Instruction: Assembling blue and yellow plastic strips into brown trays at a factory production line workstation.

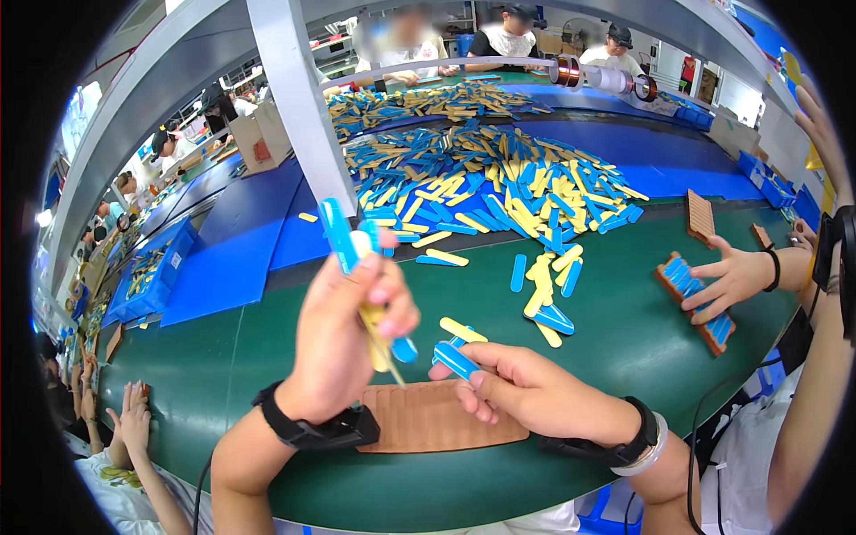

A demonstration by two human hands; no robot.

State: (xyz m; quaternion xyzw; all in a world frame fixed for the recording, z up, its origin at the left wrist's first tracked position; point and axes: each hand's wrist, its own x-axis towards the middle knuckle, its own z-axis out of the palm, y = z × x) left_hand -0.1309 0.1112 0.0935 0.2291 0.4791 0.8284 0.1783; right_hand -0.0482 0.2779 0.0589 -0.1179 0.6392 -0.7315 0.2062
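Observation:
My left hand [334, 330] is raised above the left end of a brown grooved board [428, 423], its fingers closed on several flat, round-ended blue and yellow strips [337, 234]. Some of these stick up past the fingers, others hang below the palm. Something white shows at a fingertip; I cannot tell what it is. Over the board's right part, my right hand [530, 388] pinches a blue strip [457, 360] between thumb and fingers. Beside that strip, just beyond the board, a yellow strip [464, 330] lies on the green table [294, 357].
A large pile of blue and yellow strips [499, 169] spreads over the far side, with a small cluster [542, 290] nearer. A grey post [299, 107] rises behind my left hand. At right, another person's hand [736, 278] touches a brown board holding blue strips [685, 276].

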